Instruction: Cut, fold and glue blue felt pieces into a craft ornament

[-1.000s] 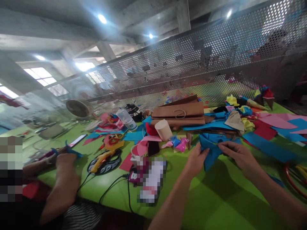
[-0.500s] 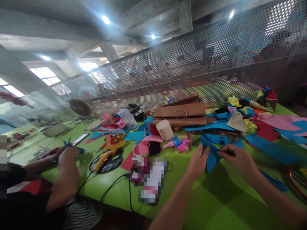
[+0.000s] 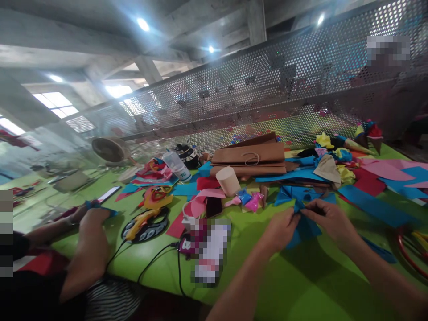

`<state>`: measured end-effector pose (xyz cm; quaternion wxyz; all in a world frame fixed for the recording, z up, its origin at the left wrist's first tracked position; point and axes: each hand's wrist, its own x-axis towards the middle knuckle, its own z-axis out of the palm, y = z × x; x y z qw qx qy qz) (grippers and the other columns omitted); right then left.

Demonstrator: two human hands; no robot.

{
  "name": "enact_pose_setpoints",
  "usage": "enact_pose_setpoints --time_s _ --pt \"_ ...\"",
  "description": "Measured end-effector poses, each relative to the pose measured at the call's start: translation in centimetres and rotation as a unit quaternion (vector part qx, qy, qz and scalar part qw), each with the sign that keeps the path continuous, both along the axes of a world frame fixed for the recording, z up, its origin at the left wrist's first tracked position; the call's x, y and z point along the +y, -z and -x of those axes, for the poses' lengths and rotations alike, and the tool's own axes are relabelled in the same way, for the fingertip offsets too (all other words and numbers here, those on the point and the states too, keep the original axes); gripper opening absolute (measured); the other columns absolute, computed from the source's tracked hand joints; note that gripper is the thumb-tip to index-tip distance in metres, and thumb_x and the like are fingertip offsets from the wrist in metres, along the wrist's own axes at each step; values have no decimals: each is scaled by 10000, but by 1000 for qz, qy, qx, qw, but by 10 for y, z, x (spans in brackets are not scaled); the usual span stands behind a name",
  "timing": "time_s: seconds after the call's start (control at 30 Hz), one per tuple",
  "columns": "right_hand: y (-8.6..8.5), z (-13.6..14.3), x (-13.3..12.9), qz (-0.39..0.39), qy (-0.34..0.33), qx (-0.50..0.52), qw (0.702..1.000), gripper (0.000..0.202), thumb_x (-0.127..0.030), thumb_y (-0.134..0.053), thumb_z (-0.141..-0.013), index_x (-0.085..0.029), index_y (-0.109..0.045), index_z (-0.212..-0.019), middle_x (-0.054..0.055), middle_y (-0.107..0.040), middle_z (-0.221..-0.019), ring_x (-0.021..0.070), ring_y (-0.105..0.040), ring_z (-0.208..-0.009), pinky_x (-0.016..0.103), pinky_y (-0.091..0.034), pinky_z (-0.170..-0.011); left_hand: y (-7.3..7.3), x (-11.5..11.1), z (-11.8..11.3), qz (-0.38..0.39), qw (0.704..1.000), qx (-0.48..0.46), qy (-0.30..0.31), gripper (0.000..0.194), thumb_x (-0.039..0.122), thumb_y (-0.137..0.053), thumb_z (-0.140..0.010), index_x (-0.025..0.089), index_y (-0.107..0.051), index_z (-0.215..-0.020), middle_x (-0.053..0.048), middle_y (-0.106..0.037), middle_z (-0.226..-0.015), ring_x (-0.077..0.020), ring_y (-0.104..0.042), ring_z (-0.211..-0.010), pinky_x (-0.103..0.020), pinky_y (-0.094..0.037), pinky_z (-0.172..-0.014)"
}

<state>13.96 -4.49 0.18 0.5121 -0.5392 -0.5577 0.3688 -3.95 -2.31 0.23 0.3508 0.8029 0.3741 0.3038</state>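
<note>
Between my two hands is a sheet of blue paper (image 3: 306,229), pinched and gathered near its upper part, its lower part spreading above the green table (image 3: 254,267). My left hand (image 3: 281,225) is closed on its left side. Fingertips of my right hand (image 3: 325,219) pinch it from the right, close to the left fingers. Just behind lie more folded blue pieces (image 3: 296,194). Small blue and pink bundles (image 3: 250,199) rest left of my hands, beside a cream paper roll (image 3: 228,180).
A pixelated phone (image 3: 212,252) and cables lie left of my forearm. A yellow-black glue gun (image 3: 142,225) is farther left, near a co-worker's arms (image 3: 92,238). Brown sheets (image 3: 249,156) are stacked behind, before a perforated metal screen (image 3: 214,98). Coloured sheets (image 3: 377,205) lie right.
My hands have come closer together, the left moving right. The blue paper, flatter and folded before, is now gathered at the top between my fingers. The view has shifted slightly.
</note>
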Motion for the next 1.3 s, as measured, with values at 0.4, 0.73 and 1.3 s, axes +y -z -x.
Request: enact_pose_setpoints --time_s 0.4,0.73,1.3 --pt "-4 1 -3 -58 50 19 997 401 -535 -796 -740 -236 -677 -980 32 -661 -845 190 -576 -699 319 -473 -631 -4 0 1 -14 993 116 14 210 284 -421 -998 194 -599 -934 -91 -693 -932 -239 -627 -840 -339 -458 -746" --pt "-4 -6 0 -121 -5 -92 988 213 -459 -707 -862 -275 -775 -944 51 -636 -924 229 -602 -850 351 -478 -728 -7 -1 1 -4 986 167 15 267 293 -380 -1013 188 -620 -1065 -114 -726 -1024 -260 -669 -910 -366 -484 -808" --pt "7 -6 3 -13 33 24 999 333 -547 -794 -740 -230 -715 -800 14 -640 -759 201 -554 -744 323 -409 -669 -9 -3 1 -8 989 146 26 180 278 -426 -1009 195 -553 -910 -61 -658 -883 -210 -591 -794 -319 -408 -701"
